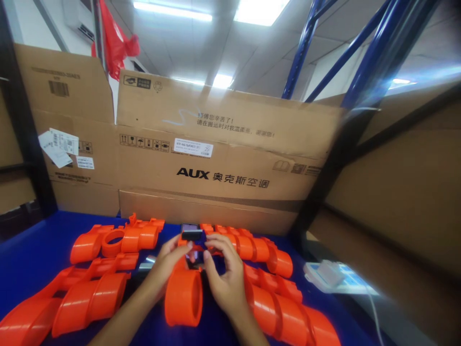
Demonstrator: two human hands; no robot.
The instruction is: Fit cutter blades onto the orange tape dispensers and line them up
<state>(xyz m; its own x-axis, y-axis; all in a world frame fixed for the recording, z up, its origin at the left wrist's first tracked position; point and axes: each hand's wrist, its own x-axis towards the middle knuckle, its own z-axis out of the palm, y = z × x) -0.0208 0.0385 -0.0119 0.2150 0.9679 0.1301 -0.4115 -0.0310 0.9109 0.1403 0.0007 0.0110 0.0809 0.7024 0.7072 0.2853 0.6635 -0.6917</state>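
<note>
Both my hands meet over one orange plastic tube part (pixel 183 295) that lies on the blue table (pixel 32 254) with its round open end toward me. My left hand (pixel 167 264) grips its far end from the left. My right hand (pixel 223 274) pinches the same end from the right, fingers curled around it. A small black piece (pixel 191 235) sits at the top of the part, just beyond my fingertips.
Several more orange tube parts lie in rows on the left (pixel 90 298) and right (pixel 281 307). Large AUX cardboard boxes (pixel 223 158) wall the back. A white device with a cable (pixel 334 278) lies at the right. A blue rack post (pixel 360 72) rises there.
</note>
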